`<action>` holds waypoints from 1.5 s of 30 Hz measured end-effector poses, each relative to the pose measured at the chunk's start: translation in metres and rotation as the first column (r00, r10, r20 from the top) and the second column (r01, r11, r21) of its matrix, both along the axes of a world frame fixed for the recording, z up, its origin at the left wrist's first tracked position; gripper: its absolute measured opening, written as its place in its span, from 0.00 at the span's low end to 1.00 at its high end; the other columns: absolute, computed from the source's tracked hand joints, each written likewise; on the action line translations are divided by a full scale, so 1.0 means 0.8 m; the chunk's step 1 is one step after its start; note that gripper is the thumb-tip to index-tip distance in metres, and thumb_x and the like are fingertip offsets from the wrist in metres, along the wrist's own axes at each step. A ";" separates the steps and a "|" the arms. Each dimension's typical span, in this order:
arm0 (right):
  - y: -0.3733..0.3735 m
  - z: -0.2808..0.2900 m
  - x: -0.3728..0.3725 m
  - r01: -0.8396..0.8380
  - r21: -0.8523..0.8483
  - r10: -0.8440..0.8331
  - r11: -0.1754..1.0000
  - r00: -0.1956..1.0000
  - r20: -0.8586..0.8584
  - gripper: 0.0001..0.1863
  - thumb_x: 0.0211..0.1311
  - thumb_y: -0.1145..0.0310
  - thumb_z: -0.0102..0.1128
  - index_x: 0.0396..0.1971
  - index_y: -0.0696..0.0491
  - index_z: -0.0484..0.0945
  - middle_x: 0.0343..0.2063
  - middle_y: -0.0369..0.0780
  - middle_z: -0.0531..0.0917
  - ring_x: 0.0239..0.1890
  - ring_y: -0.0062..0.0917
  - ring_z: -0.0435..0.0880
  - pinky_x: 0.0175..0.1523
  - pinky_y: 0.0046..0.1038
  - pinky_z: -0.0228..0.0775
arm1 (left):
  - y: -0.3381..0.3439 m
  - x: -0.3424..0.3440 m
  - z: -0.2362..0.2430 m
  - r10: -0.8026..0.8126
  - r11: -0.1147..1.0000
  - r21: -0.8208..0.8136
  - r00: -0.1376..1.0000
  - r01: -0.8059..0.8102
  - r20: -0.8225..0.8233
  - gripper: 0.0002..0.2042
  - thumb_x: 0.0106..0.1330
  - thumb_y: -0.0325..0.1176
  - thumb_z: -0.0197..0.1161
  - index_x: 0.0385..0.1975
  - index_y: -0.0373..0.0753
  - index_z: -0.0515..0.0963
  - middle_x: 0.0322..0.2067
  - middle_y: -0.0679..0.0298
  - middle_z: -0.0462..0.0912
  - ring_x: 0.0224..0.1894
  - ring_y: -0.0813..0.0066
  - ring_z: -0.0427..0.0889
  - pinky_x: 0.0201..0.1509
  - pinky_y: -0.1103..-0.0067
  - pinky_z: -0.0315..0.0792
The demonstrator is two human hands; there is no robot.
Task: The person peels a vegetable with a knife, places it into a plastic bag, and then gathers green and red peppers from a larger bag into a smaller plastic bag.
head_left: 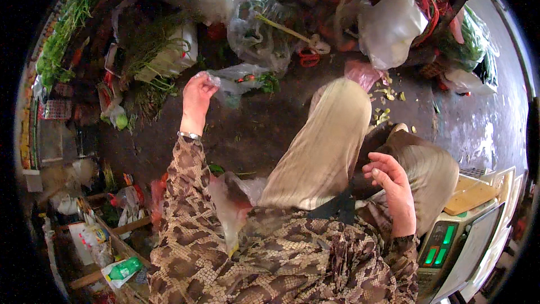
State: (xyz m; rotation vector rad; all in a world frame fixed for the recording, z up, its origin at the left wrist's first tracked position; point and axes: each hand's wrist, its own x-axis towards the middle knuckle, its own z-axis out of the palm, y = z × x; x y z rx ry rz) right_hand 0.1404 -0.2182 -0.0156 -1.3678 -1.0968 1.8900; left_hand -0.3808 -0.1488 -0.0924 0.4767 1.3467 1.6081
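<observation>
My left hand (198,98) is stretched out ahead, fingers closed on the gathered top of a clear plastic bag (239,72). Small red pieces and leafy greens (268,81) show at the far end of that bag; whether all the leaves lie inside it I cannot tell. Over my right thigh hovers my right hand (390,178), empty, its fingers loosely curled and apart. Nearest to it are my beige trouser legs (332,135) and a scale (444,247) with a green lit display.
Bundles of long greens (152,50) lie at the far left. Plastic bags (259,28), a white bag (391,22) and red-handled scissors (308,56) fill the far side. Peelings (385,95) litter the floor. A wooden board (469,194) sits by the scale, and a green bottle (125,269) lies lower left.
</observation>
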 end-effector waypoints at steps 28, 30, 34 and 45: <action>-0.008 0.002 0.023 -0.002 0.027 0.006 1.000 0.992 -0.129 0.17 0.65 0.72 0.56 0.54 0.55 0.72 0.39 0.35 0.79 0.43 0.15 0.76 0.51 0.19 0.67 | 0.162 0.329 0.168 -0.581 0.801 0.393 0.747 0.452 0.325 0.13 0.61 0.24 0.57 0.44 0.29 0.66 0.33 0.55 0.75 0.37 0.62 0.78 0.52 0.59 0.71; -0.008 0.007 0.023 0.018 0.041 -0.013 0.999 0.992 -0.129 0.17 0.65 0.71 0.57 0.53 0.55 0.72 0.39 0.35 0.79 0.43 0.15 0.76 0.50 0.19 0.67 | 0.166 0.362 0.172 -0.607 0.786 0.402 0.706 0.469 0.365 0.13 0.61 0.23 0.57 0.43 0.28 0.66 0.32 0.54 0.75 0.36 0.62 0.78 0.51 0.61 0.72; -0.004 0.014 0.032 0.058 0.058 -0.047 0.997 0.984 -0.170 0.17 0.65 0.71 0.56 0.53 0.55 0.72 0.38 0.34 0.79 0.43 0.15 0.76 0.50 0.19 0.67 | 0.191 0.418 0.159 -0.707 0.705 0.414 0.618 0.576 0.343 0.09 0.60 0.23 0.58 0.38 0.31 0.69 0.31 0.58 0.74 0.33 0.65 0.77 0.45 0.64 0.75; 0.116 0.077 0.101 0.224 0.394 -0.279 0.891 0.956 0.086 0.16 0.62 0.72 0.57 0.50 0.58 0.74 0.35 0.33 0.79 0.39 0.14 0.75 0.46 0.18 0.67 | 0.211 0.503 0.054 -0.754 0.619 -0.037 0.606 0.785 0.253 0.09 0.58 0.22 0.60 0.38 0.36 0.73 0.32 0.59 0.80 0.28 0.73 0.77 0.32 0.75 0.74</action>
